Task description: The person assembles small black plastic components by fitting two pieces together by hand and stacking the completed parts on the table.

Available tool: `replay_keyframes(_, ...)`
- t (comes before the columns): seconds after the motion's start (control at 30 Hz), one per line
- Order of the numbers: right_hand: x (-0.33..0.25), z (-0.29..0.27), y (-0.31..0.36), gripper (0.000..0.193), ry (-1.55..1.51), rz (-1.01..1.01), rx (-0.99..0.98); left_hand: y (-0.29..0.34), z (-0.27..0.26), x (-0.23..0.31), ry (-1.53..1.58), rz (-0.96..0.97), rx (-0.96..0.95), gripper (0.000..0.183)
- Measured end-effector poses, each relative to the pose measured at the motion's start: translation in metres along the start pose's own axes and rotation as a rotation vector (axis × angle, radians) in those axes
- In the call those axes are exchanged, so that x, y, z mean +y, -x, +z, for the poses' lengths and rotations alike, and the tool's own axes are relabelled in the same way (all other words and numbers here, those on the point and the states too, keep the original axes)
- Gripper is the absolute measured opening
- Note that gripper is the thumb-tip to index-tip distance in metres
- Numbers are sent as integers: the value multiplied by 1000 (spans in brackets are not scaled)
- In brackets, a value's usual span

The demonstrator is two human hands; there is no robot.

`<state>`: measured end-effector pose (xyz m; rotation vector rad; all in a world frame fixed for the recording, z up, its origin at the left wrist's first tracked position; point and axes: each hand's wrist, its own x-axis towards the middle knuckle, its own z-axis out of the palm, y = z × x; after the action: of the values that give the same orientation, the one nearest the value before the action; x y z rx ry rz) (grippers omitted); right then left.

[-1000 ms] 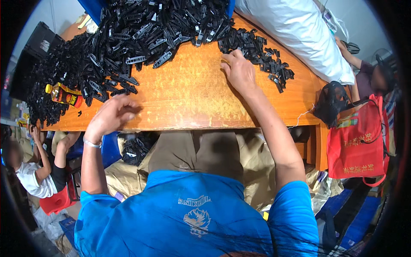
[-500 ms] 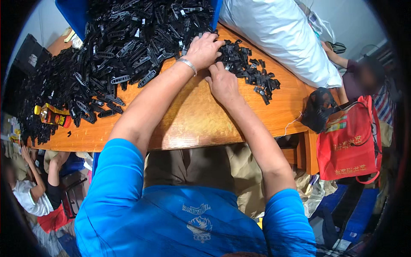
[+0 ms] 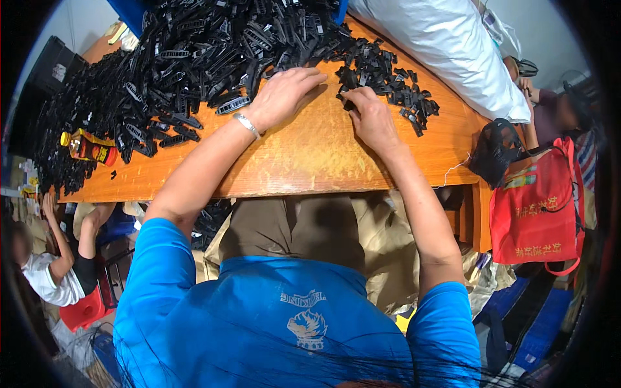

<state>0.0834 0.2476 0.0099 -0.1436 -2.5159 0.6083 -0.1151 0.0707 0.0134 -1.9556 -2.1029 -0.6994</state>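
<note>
A large heap of long black plastic clips (image 3: 213, 58) covers the far left and middle of the wooden table. My left hand (image 3: 284, 97), a silver bracelet at its wrist, rests at the heap's near edge. Its fingers stretch out to the right, palm down, and its thumb is hidden. Closer to the right side lies a smaller pile of short black plastic pieces (image 3: 388, 74). At that pile's near left edge, my right hand (image 3: 374, 119) pinches a small black plastic piece (image 3: 346, 102) between thumb and fingers; its exact shape is too small to tell.
A blue bin (image 3: 132, 16) stands behind the heap. A bottle with a yellow cap (image 3: 89, 147) lies at the left. A white sack (image 3: 446, 55) borders the right side, with a black mesh bag (image 3: 495, 154) and red bag (image 3: 533, 207) nearby. Other people sit left and right.
My hands have moved apart: the left one back toward the left, the right one to the right, where it now pinches a small black piece. The view has shifted slightly.
</note>
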Motion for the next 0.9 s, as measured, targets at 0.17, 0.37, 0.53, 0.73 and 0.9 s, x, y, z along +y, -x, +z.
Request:
replay_keyframes(0.17,-11,7,2,29,22,21,-22,35,-10,11,-47,-69,160,36)
replay_keyframes(0.37,-21,7,1,28,57,149,-79,44,-12,13,-73,-112,179,25)
replay_keyframes(0.53,-16,1,4,29,162,143,-136,48,-17,22,-84,-104,196,25)
replay_keyframes(0.73,-17,1,8,26,226,166,-159,75,-25,71,63,-197,99,17)
replay_keyframes(0.9,-24,4,16,24,210,96,48,103,-22,82,152,-257,159,23)
